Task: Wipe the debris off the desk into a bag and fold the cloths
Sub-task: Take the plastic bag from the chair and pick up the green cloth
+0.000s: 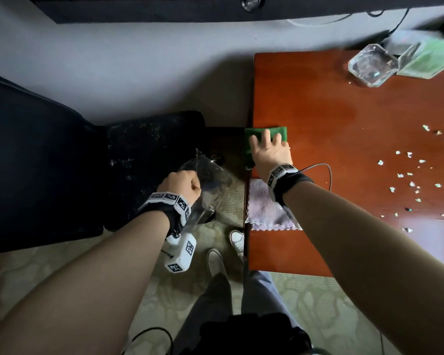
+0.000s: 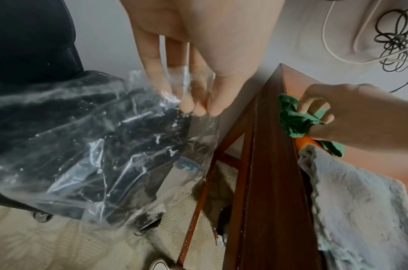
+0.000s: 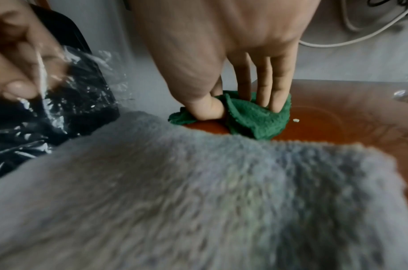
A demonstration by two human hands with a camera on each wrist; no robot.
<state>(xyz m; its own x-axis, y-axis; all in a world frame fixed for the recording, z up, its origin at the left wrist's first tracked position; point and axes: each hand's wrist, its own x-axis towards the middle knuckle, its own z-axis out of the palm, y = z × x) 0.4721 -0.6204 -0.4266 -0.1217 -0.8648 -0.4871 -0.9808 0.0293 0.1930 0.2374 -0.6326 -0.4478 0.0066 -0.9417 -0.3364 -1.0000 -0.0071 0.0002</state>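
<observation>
At the left edge of the red-brown desk (image 1: pixel 344 124), my right hand (image 1: pixel 265 143) presses a bunched green cloth (image 1: pixel 280 131). Its thumb and fingers (image 3: pixel 274 91) pinch a fold of the green cloth (image 3: pixel 260 120). Just off that edge my left hand (image 1: pixel 182 184) pinches the rim of a clear plastic bag (image 1: pixel 208 175), which hangs below the desk top. A pale grey-lilac cloth (image 1: pixel 267 211) lies flat under my right wrist, overhanging the edge. Small pale debris bits (image 1: pixel 415 172) are scattered across the desk's right side.
A glass ashtray (image 1: pixel 371 64) and a green-tinted clear box (image 1: pixel 426 60) stand at the desk's far right corner. A black chair (image 1: pixel 62 162) stands left of the bag. Cables (image 2: pixel 397 42) lie behind the desk. My shoes (image 1: pixel 215 260) are on the carpet.
</observation>
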